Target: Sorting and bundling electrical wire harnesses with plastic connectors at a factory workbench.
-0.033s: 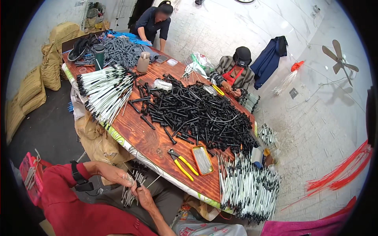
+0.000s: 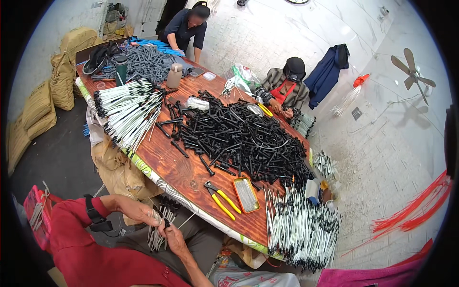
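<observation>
In front of my lap, my left hand [image 2: 143,213] is closed with thumb and fingers pinched at a small black plastic piece [image 2: 167,223]. My right hand [image 2: 175,240] grips the same piece from below, fingers curled in. A thin white rod [image 2: 187,220] sticks out from beside the fingers toward the table. Several more pale rods [image 2: 156,239] hang in a bunch under my hands; which hand carries them, if either, I cannot tell. A dark strap with a small box [image 2: 99,221] sits around my left forearm.
The wooden table [image 2: 184,165] bears a heap of black plastic parts [image 2: 234,134], yellow-handled pliers [image 2: 222,201], an orange-rimmed tin [image 2: 246,194] and bundles of white rods [image 2: 303,227]. Two people [image 2: 189,31] work across it. Brown sacks [image 2: 38,107] stand at left.
</observation>
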`<state>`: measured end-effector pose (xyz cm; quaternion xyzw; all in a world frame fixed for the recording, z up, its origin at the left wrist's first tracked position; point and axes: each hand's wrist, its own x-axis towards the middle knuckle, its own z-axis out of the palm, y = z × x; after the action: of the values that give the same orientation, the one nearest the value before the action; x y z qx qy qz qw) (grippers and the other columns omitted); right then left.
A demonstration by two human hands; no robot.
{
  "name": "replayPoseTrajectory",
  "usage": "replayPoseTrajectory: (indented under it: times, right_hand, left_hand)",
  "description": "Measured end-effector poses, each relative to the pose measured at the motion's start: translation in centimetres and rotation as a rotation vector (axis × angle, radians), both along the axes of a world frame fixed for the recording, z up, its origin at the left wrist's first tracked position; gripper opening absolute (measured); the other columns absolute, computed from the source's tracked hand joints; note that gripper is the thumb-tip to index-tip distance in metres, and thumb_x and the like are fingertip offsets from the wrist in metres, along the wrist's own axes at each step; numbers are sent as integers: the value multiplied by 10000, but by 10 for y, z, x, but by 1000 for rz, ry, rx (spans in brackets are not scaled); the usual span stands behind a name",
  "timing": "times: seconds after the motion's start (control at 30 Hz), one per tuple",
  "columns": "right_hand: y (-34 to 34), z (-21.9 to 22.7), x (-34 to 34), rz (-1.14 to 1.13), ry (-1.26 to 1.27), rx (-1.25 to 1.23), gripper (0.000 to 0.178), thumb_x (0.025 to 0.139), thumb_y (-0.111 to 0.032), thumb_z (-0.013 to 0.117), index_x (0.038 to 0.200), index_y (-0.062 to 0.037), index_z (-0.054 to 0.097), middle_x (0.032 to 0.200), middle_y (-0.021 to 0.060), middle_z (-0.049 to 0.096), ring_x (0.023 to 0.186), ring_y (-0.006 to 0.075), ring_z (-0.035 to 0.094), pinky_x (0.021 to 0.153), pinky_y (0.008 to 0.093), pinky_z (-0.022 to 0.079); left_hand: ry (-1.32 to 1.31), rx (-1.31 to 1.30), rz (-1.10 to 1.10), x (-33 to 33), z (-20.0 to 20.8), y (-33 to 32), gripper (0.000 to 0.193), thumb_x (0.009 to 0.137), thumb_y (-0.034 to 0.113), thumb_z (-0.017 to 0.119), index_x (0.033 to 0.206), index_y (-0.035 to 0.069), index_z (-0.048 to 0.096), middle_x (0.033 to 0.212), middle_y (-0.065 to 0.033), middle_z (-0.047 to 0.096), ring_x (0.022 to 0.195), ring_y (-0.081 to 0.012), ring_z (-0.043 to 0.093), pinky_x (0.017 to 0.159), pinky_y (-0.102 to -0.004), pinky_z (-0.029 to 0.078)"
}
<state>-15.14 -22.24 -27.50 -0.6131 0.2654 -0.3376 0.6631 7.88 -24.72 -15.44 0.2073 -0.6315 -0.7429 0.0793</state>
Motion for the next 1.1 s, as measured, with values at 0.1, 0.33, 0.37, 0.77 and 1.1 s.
replayPoseTrajectory:
  times: [0.1, 0.33, 0.37, 0.77, 1.1]
  right_hand:
    - [1, 13, 13, -47, 71, -158, 537, 995, -492, 487, 1268, -33, 539, 776, 70, 533, 715, 186, 530, 670, 311, 440]
    - [12, 54, 19, -66, 215, -326, 350, 988, -290, 556, 1223, -33, 523, 850, 164, 592, 783, 229, 608, 713, 345, 477]
    - [11, 55, 18, -100, 242, -367, 337, 984, -253, 557, 1240, -38, 516, 849, 187, 595, 783, 254, 626, 708, 356, 482]
    - [4, 62, -9, -189, 358, -323, 302, 996, -177, 491, 1245, -7, 506, 894, 240, 629, 830, 407, 627, 734, 433, 501]
    - [-5, 98, -3, -313, 217, -474, 236, 953, -72, 453, 1101, 32, 606, 1117, 258, 625, 1013, 425, 617, 918, 429, 486]
  left_hand:
    - [-22, 61, 37, 12, 8, 10, 373, 1064, 318, 415, 1246, 28, 563, 1236, -39, 576, 1223, -149, 473, 1091, -321, 329]
    - [-293, 59, 227, 29, 36, 35, 382, 1063, 344, 415, 1207, 47, 606, 1255, -25, 560, 1211, -143, 468, 1082, -318, 333]
    - [-299, 59, 225, 26, 39, 35, 382, 1063, 344, 415, 1207, 47, 606, 1255, -25, 560, 1211, -143, 468, 1082, -318, 333]
    - [-534, -741, 181, -21, 25, 23, 505, 1027, 459, 400, 978, 51, 695, 1351, -190, 420, 1288, -346, 303, 1075, -465, 261]
    - [45, -475, 409, -45, 53, 16, 255, 996, 270, 540, 958, 46, 656, 1220, -100, 582, 1197, -303, 491, 1067, -429, 344]
